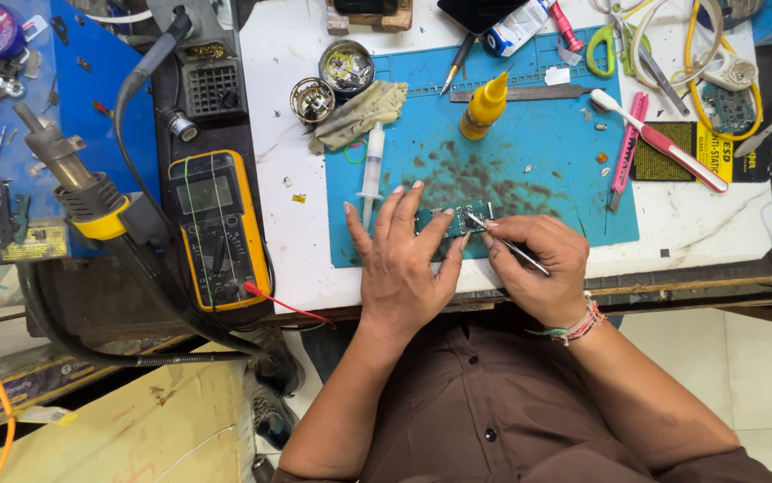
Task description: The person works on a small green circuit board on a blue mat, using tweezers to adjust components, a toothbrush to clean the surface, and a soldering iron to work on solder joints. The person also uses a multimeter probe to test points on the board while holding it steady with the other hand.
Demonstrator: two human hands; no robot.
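A white worktop (717, 224), scuffed and stained, is set on a dark wooden edge. A pale tiled floor (752, 376) is seen below at the right. At the lower left, yellowish board (135, 429) is seen. Everything is evenly lit.

A matt blue rubbery work mat (529, 170), smeared with dark stains, lies on a white tabletop (287, 161) that is scuffed and scratched. The small green circuit board (455, 218) looks matt, with shiny metal parts. Thin tweezers (506, 243) gleam as bare metal. A crumpled beige cloth (359, 114) looks soft and soiled. The yellow squeeze bottle (484, 106) is smooth plastic. The multimeter (217, 228) has a yellow rubbery casing.
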